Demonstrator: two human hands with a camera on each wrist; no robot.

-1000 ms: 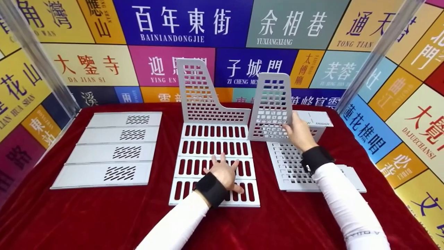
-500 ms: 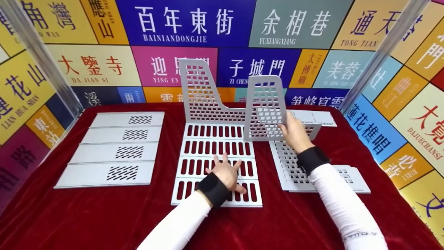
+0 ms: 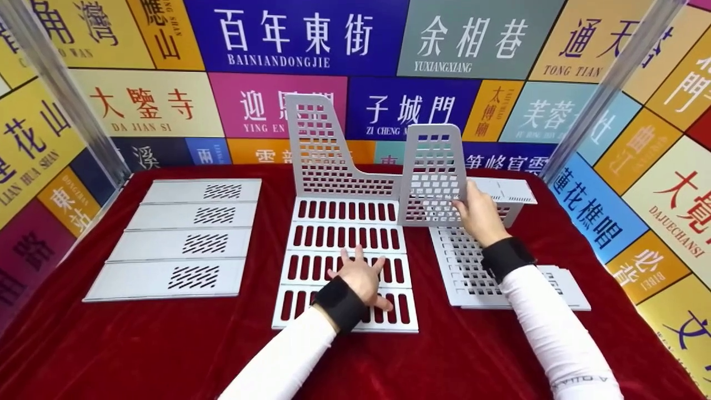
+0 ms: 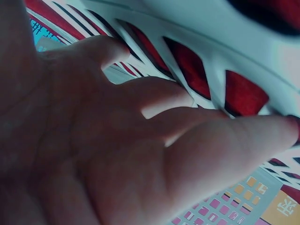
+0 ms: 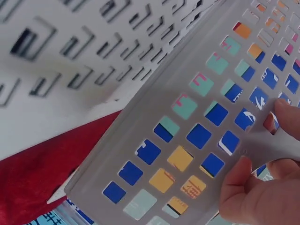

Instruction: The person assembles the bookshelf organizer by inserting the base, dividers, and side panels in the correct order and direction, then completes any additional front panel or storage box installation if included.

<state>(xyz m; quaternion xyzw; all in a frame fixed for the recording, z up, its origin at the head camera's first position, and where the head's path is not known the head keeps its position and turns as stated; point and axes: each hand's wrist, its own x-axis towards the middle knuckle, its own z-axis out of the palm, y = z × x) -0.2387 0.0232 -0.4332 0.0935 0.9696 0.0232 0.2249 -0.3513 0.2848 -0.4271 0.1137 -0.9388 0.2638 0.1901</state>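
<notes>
In the head view, the right grip [image 3: 484,215] is closed by the fingers on the edge of a grey lattice panel [image 3: 435,171]. This panel is standing upright, mostly to the left of the grip and higher than it; a lower part of it is visible also on the right side. Its lower left corner is just beside the slotted panel [image 3: 344,251]; whether the two touch, I cannot tell. Under the right wrist lies a perforated panel [image 3: 458,272], and beyond this grip there is a white piece [image 3: 508,189].

The left grip [image 3: 358,278] has its fingers spread apart and rests, palm down, on the slotted panel, grasping nothing. Farther ahead of it stands a tall curved panel [image 3: 312,173], at the far edge of the slotted one. Well to the left of this grip, a white panel in four strips [image 3: 175,239] is lying on the red cloth of the surface [image 3: 183,350].

In the left wrist view, the fingers are extended and separated over the white slots, with red showing through these.

In the right wrist view, the fingertips [image 5: 236,178] press the face of the lattice panel, near its edge. The panel extends to the left of them, and colours of the wall are seen through its holes.
</notes>
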